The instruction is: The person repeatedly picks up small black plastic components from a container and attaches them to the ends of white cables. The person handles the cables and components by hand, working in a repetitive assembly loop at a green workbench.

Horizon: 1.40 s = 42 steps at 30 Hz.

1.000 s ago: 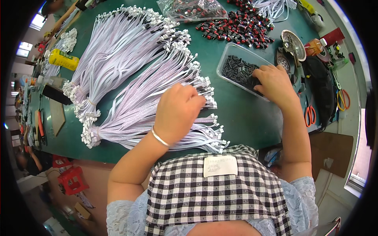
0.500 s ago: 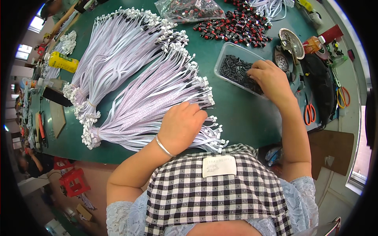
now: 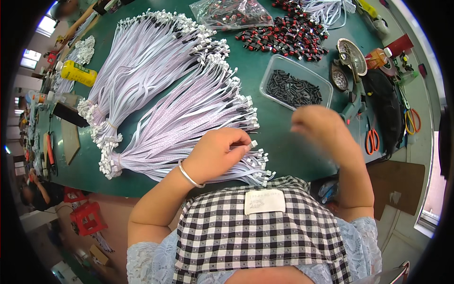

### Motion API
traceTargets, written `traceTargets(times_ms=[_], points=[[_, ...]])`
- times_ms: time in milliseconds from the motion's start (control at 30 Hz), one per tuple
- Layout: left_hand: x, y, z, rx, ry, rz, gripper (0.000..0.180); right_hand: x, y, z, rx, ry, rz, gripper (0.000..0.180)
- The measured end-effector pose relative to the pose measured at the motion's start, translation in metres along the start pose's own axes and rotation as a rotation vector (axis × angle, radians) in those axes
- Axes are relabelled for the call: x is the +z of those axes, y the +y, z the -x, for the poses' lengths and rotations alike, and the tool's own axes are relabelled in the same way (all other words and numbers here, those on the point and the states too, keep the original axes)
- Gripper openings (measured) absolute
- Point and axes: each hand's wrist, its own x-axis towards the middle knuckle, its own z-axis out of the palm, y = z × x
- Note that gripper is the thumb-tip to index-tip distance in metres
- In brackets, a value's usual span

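Note:
My left hand (image 3: 218,154), with a silver bangle at its wrist, pinches the end of one white ribbon cable; its small white connector (image 3: 253,143) sticks out past the thumb and forefinger. Under and around that hand lies a tied bundle of white ribbon cables (image 3: 165,128), connectors fanned toward the right. My right hand (image 3: 319,124) is in the air just in front of a clear plastic box (image 3: 326,84), blurred by motion. Its fingers look curled together; whatever they hold is too smeared to make out. Short black tubes (image 3: 293,90) fill the box's bottom.
A second cable bundle (image 3: 146,57) lies farther back. Beyond the box are a heap of red-and-black parts (image 3: 288,38) and a clear bag (image 3: 231,13) of similar ones. Metal dishes (image 3: 352,56), orange-handled scissors (image 3: 372,141) and a yellow bottle (image 3: 78,73) also lie on the green table.
My right hand has come out of the box of black tubes and moved toward me. The left hand has shifted slightly and now shows a white connector between thumb and forefinger.

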Motion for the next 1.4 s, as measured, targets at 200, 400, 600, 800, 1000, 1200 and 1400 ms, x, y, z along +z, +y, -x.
traceTargets(times_ms=[200, 400, 600, 800, 1000, 1200, 1400], points=[[0.008, -0.016, 0.002, -0.145, -0.021, 0.25, 0.012, 0.032, -0.005, 0.011, -0.113, -0.109, -0.126, 0.019], [0.01, -0.016, 0.002, -0.234, 0.037, 0.457, 0.01, 0.055, -0.019, 0.004, 0.114, 0.026, -0.463, 0.016], [0.009, -0.02, 0.003, -0.234, 0.047, 0.543, 0.011, 0.082, -0.022, 0.003, 0.479, 0.075, -1.157, 0.013], [0.009, -0.027, 0.003, -0.222, 0.016, 0.527, 0.01, 0.088, -0.024, 0.003, 0.507, 0.117, -1.22, 0.013], [0.009, -0.024, 0.003, -0.239, 0.032, 0.522, 0.01, 0.088, -0.027, 0.002, 0.472, 0.113, -1.17, 0.012], [0.01, -0.023, 0.003, -0.224, 0.029, 0.521, 0.01, 0.086, -0.029, 0.0, 0.462, 0.102, -1.091, 0.01], [0.013, -0.027, 0.002, -0.18, 0.07, 0.516, 0.009, 0.087, -0.028, 0.0, 0.47, 0.124, -1.058, 0.01]])
